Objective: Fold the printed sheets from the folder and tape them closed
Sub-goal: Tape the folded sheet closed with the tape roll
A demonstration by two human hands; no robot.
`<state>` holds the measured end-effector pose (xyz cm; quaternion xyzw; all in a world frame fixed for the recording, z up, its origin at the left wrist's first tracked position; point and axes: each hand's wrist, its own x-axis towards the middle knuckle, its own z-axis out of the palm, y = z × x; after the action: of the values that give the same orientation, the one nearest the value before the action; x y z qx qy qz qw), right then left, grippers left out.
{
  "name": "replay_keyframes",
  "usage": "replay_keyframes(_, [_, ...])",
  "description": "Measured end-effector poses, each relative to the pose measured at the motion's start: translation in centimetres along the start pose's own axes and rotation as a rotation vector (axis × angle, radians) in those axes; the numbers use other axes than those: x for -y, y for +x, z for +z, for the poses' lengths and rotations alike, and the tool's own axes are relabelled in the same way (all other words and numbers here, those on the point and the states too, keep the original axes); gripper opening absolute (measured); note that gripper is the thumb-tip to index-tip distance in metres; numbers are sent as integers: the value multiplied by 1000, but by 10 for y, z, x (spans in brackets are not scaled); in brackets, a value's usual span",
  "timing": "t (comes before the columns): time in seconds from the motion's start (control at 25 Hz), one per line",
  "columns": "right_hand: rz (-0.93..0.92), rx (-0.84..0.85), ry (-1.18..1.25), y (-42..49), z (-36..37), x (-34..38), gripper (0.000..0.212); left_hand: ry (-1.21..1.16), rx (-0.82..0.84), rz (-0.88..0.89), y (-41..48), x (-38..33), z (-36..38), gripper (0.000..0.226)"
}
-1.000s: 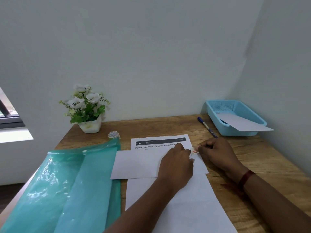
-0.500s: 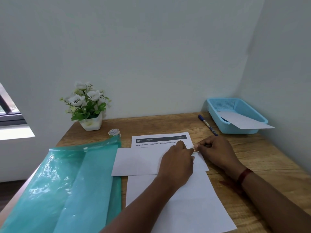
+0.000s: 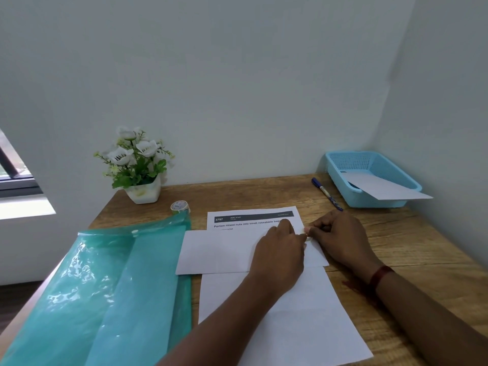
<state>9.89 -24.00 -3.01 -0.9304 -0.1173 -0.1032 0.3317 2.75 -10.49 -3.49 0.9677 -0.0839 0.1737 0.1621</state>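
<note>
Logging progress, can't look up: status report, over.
Right hand pinching small pale strip, likely tape; left hand on folded sheet, grip hidden. Sheet folded, tape not visibly down. Nothing in the way; tape roll sits apart.

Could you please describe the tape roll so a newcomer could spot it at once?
On the wooden desk, find the flower pot at the far left corner. Just right of it, at the far edge of the green folder, stands the tape roll: small, round and pale, unlike the flat sheets nearby.
</note>
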Motion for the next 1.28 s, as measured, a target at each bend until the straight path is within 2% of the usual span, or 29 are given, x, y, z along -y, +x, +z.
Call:
replay_keyframes(0.36, [-9,-21,-27,-1,1,-1,13,17,1,14,1,1,4,35])
replay_keyframes(0.76, [-2,90,5,8,-10,-4,20,63,7,29,1,2,7,33])
replay_keyframes(0.96, [9,75,34,7,-7,-3,9,73,17,28,2,2,8,32])
replay_keyframes(1.28, [-78,216,60,8,-19,-2,10,49,8,9,1,1,8,32])
